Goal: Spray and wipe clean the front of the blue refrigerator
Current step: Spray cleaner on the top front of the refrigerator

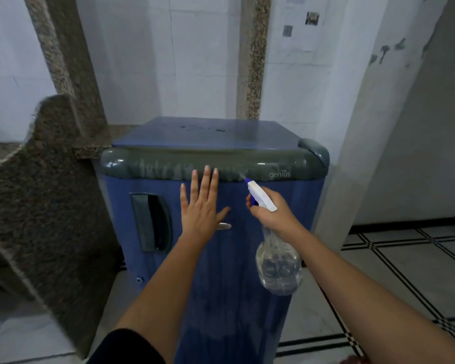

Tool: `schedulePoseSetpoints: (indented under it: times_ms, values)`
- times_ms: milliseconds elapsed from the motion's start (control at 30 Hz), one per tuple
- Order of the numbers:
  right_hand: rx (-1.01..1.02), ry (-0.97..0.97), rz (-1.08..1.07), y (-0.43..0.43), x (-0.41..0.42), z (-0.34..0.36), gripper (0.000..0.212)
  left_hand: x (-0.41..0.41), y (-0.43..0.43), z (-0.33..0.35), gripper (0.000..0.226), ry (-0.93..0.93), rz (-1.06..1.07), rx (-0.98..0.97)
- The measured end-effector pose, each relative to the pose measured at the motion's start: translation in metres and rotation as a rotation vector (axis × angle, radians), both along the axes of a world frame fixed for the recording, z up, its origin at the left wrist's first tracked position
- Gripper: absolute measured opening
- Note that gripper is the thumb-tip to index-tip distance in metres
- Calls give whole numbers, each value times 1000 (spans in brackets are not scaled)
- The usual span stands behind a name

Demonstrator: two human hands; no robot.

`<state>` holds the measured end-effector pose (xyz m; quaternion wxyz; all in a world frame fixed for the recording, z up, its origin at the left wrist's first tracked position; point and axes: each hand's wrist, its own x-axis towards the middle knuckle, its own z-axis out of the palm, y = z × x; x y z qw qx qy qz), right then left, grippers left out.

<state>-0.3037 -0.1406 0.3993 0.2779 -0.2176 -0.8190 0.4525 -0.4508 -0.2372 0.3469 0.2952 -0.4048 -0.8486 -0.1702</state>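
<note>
Right hand (271, 216) grips spray bottle (279, 269) just beside flat left hand (200, 208), facing refrigerator (226, 311).

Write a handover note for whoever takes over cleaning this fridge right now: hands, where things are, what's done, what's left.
Left hand: open, fingers straight, spread over the upper door of the small blue refrigerator; contact unclear.
Right hand: grips the clear plastic spray bottle with white trigger, nozzle aimed at the grey top band.
Done: wet streaks on that band.
To do: spray the door, wipe all; no cloth in view.
</note>
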Motion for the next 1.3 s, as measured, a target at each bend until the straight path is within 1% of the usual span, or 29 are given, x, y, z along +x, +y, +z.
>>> schedulePoseSetpoints:
  times_ms: [67, 133, 233, 300, 367, 467, 533, 633, 733, 800, 833, 867, 933, 1000, 1067, 1200, 1300]
  values:
    - [18, -18, 17, -8, -13, 5, 16, -16, -6, -1, 122, -23, 6, 63]
    - [13, -39, 53, -16, -25, 8, 16, -30, -10, 1, 126, -45, -1, 83]
    - [6, -68, 145, -28, -35, 14, 17, -37, -11, -2, 123, -85, 6, 136]
    - [49, -94, 188, -34, -41, 17, 15, -36, -12, -10, 121, -158, 19, 229]
    - [94, -109, 183, -37, -46, 21, 11, -34, -13, -16, 118, -235, 36, 311]
    - [133, -150, 199, -40, -54, 25, 9, -38, -20, -22, 123, -304, 77, 377]
    - [157, -192, 236, -39, -55, 28, 15, -38, -23, -22, 130, -342, 98, 416]
    - [168, -197, 248, -38, -57, 27, 19, -37, -24, -21, 128, -374, 89, 420]
    - [183, -179, 186, -35, -60, 23, 15, -39, -23, -23, 123, -286, 93, 383]
    - [168, -156, 176, -32, -57, 22, 15, -43, -21, -21, 114, -122, 34, 297]
    - [156, -146, 183, -31, -53, 21, 19, -45, -19, -19, 110, -29, -8, 234]
    - [147, -136, 184, -29, -50, 20, 24, -45, -16, -15, 109, 54, -41, 166]
    - [146, -96, 144, -24, -43, 13, 28, -44, -8, -8, 118, 178, -71, 59]
    - [153, -55, 57, -18, -35, 4, 22, -40, -3, -6, 129, 219, -51, 21]
    - [135, -24, -16, -12, -29, -2, 15, -39, -3, -6, 132, 232, -25, 8]
    - [129, 15, -28, 0, -14, -6, 21, -36, 6, -3, 127, 432, -87, -84]
    - [105, 60, -70, 5, -6, -7, 20, -31, 22, 5, 122, 464, -84, -48]
